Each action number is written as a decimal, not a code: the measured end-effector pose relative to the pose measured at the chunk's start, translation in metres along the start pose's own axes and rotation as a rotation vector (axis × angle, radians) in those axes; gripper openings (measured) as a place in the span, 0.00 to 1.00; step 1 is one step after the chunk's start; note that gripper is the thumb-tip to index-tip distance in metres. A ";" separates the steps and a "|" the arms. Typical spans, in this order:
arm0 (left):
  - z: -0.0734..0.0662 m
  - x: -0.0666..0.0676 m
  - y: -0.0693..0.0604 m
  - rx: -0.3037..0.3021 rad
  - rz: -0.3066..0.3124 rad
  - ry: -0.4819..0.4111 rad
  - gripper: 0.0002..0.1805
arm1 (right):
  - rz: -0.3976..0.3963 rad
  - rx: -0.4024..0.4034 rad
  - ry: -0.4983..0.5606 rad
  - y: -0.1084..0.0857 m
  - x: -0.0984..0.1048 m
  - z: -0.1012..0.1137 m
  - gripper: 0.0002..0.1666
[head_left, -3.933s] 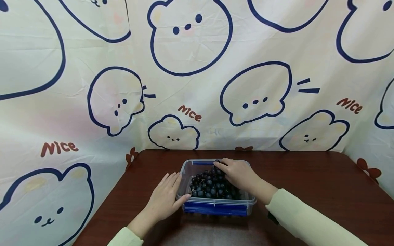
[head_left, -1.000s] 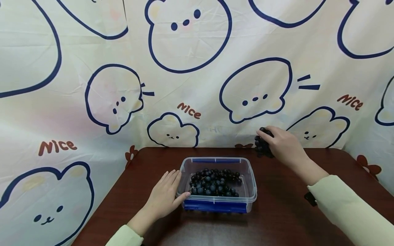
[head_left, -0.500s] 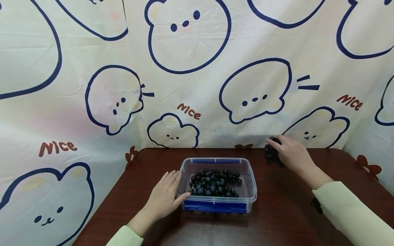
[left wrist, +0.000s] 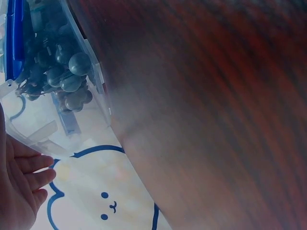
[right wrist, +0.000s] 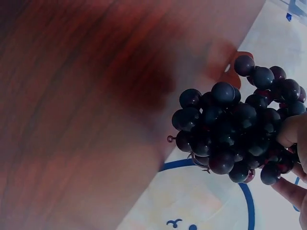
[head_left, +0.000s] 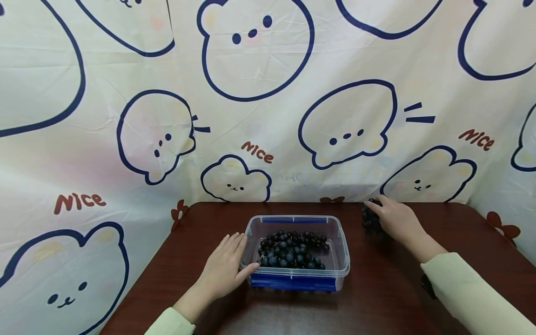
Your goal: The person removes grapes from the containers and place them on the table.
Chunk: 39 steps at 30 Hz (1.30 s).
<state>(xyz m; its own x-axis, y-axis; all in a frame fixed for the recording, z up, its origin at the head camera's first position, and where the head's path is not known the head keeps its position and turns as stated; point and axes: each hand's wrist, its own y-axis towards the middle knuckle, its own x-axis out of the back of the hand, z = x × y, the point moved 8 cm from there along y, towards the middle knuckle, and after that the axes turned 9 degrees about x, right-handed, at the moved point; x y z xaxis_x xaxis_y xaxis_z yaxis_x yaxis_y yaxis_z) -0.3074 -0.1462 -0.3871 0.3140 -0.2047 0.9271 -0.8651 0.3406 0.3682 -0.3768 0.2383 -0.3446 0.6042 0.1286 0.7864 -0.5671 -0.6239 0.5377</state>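
A clear plastic container (head_left: 341, 251) with blue clips stands mid-table, and dark grapes (head_left: 289, 251) lie inside it. My left hand (head_left: 224, 267) rests against its left side with straight fingers, the thumb over the near left rim; the left wrist view shows these fingers beside the clear wall. To the right of the container, my right hand (head_left: 398, 221) holds a bunch of dark grapes (head_left: 370, 221) low over the back of the table. The right wrist view shows the bunch (right wrist: 230, 129) between thumb and fingers. Whether it touches the tabletop I cannot tell.
The dark brown wooden table (head_left: 293, 314) runs back to a pale cloth (head_left: 255, 121) printed with blue-outlined bears, which hangs behind and at both sides. The container's near wall carries a blue clip (head_left: 293, 281).
My right hand has taken a bunch of grapes out of the container, carried it to the right, and lowered it towards the table. The left hand stays at the container.
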 end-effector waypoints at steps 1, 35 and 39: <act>0.000 0.000 0.000 -0.001 -0.001 0.000 0.42 | 0.009 -0.007 0.003 -0.001 -0.002 0.000 0.29; 0.000 0.000 0.000 0.009 0.025 0.011 0.42 | 0.116 -0.043 0.061 0.012 -0.049 0.011 0.27; 0.000 -0.001 0.000 0.009 0.026 0.011 0.42 | 0.132 -0.052 0.081 0.013 -0.053 0.010 0.27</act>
<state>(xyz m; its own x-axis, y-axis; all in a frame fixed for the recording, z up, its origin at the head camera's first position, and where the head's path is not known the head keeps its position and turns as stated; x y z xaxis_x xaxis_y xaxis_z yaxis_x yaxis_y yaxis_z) -0.3081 -0.1461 -0.3876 0.2958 -0.1861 0.9370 -0.8765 0.3372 0.3436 -0.4106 0.2153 -0.3827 0.4766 0.1118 0.8720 -0.6677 -0.5991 0.4418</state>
